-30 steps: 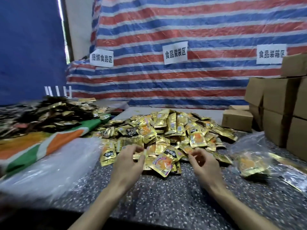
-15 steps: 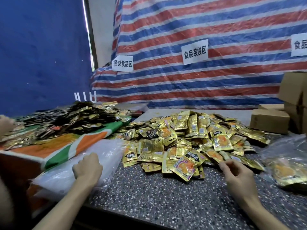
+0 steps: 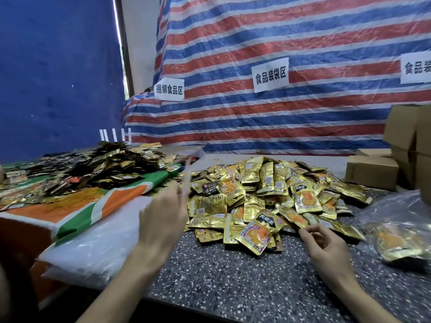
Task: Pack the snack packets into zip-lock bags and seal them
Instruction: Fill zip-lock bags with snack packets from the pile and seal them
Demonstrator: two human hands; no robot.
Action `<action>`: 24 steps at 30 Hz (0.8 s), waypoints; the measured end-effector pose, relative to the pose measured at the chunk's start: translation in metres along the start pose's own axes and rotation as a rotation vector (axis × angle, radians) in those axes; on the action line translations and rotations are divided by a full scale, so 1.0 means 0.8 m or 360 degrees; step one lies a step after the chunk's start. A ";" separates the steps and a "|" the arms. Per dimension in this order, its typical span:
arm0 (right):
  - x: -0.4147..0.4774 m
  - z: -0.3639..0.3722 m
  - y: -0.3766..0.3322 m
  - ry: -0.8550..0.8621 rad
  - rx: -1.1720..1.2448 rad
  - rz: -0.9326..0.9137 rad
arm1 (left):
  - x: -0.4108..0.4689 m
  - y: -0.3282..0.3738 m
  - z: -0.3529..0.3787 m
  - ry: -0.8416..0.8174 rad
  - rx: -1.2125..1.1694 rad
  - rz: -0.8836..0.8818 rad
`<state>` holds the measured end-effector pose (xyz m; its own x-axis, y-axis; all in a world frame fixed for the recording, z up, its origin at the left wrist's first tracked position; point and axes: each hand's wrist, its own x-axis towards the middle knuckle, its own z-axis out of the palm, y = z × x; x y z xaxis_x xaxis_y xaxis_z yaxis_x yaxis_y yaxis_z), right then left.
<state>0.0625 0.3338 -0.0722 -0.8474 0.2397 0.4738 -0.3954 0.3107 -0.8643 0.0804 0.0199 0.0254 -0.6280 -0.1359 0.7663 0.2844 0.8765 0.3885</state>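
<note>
A heap of gold snack packets (image 3: 268, 194) lies on the speckled table (image 3: 233, 280). My left hand (image 3: 163, 217) is raised at the heap's left edge and pinches a clear zip-lock bag (image 3: 186, 176), which stands up from my fingers as a blurred strip. The stack of empty zip-lock bags (image 3: 93, 243) lies just left of that hand. Close to the nearest packets, at the heap's front right, my right hand (image 3: 326, 243) hovers with loosely curled fingers and holds nothing. A filled clear bag of packets (image 3: 396, 231) lies at the right.
A second heap of darker packets (image 3: 81, 166) sits on an orange, green and white cloth (image 3: 98, 206) at the left. Cardboard boxes (image 3: 373, 171) stand at the back right. A striped tarp with paper signs hangs behind the table.
My left hand went from the packet heap to the stack of empty bags, then rose to the right with one clear bag. My right hand stayed near the heap's front edge.
</note>
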 end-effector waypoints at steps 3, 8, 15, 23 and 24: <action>-0.002 0.000 -0.010 0.0010 0.0174 0.0077 | -0.038 0.051 0.027 -0.0116 -0.0441 0.0243; -0.004 -0.004 -0.038 -0.0499 0.0501 0.0493 | -0.111 0.086 0.091 -0.0750 -0.0677 0.0426; -0.010 -0.028 -0.055 -0.0611 0.0343 0.0597 | -0.124 0.091 0.099 -0.1270 -0.0975 0.0081; -0.022 -0.023 -0.088 -0.1096 0.0159 0.0470 | -0.092 0.115 0.085 -0.1214 -0.1424 -0.0449; -0.022 -0.021 -0.092 -0.1084 0.0152 0.0458 | -0.088 0.113 0.084 -0.1192 -0.1439 -0.0476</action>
<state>0.1122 0.3225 -0.0140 -0.9418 -0.3333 0.0443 -0.1277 0.2328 -0.9641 0.1019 0.1395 -0.0279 -0.9339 0.2855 0.2151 0.2718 0.1763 0.9460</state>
